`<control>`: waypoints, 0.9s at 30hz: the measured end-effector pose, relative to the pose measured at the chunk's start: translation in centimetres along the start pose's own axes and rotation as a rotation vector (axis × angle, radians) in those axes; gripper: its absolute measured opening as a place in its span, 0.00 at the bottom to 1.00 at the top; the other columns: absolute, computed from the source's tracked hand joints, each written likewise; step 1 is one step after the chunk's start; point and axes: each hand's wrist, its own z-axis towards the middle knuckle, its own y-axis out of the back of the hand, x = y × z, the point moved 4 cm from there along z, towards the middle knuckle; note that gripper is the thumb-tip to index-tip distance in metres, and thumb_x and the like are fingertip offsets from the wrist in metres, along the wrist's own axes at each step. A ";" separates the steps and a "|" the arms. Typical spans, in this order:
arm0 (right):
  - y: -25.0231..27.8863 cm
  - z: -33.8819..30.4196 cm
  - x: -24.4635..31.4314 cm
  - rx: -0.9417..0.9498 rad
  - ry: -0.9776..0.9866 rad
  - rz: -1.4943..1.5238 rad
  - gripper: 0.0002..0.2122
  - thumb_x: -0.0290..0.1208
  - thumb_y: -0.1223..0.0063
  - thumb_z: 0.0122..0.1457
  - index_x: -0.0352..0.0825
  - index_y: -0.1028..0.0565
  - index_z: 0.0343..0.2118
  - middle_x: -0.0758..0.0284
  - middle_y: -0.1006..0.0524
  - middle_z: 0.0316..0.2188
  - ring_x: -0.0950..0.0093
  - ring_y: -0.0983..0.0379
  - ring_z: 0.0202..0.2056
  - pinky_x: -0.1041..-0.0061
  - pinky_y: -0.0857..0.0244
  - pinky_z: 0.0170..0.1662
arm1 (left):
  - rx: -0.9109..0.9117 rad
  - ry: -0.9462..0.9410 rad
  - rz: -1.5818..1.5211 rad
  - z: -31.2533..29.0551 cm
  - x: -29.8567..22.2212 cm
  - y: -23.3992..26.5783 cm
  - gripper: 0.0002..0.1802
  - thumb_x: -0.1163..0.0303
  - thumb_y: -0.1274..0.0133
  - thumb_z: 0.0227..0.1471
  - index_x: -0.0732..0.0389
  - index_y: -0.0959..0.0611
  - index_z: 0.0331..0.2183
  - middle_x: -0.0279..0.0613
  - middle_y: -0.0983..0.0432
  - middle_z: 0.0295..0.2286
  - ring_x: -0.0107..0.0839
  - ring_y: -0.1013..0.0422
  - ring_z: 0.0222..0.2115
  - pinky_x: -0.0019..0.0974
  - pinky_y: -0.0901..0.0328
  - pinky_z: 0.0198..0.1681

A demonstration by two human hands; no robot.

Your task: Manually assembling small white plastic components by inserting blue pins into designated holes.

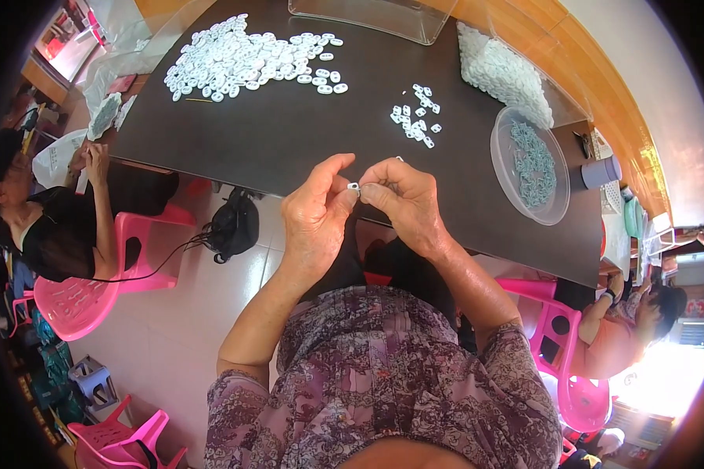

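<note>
My left hand [314, 209] and my right hand [403, 199] meet at the near edge of a dark table [274, 141]. Together their fingertips pinch one small white plastic part [353, 187]. A small cluster of the same white parts [416, 116] lies on the table just beyond my right hand. A large heap of white oval parts [246, 59] is spread at the far left. A round clear bowl [528, 164] with grey-green pieces stands to the right.
A clear bag of white parts [504, 74] lies at the far right, a clear tray [368, 16] at the far edge. Seated people are at the left [55, 227] and lower right [626, 328] on pink chairs. A black bag [235, 227] sits on the floor.
</note>
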 end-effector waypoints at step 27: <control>1.3 13.8 -1.5 -0.236 0.457 -0.791 0.08 0.25 0.47 0.46 0.38 0.22 0.31 0.60 0.27 0.23 0.62 0.31 0.31 0.67 0.36 0.36 | -0.206 0.199 -0.389 1.8 3.2 1.8 0.11 0.78 0.48 0.50 0.66 0.20 0.38 0.38 0.26 0.27 0.20 0.32 0.23 0.22 0.36 0.26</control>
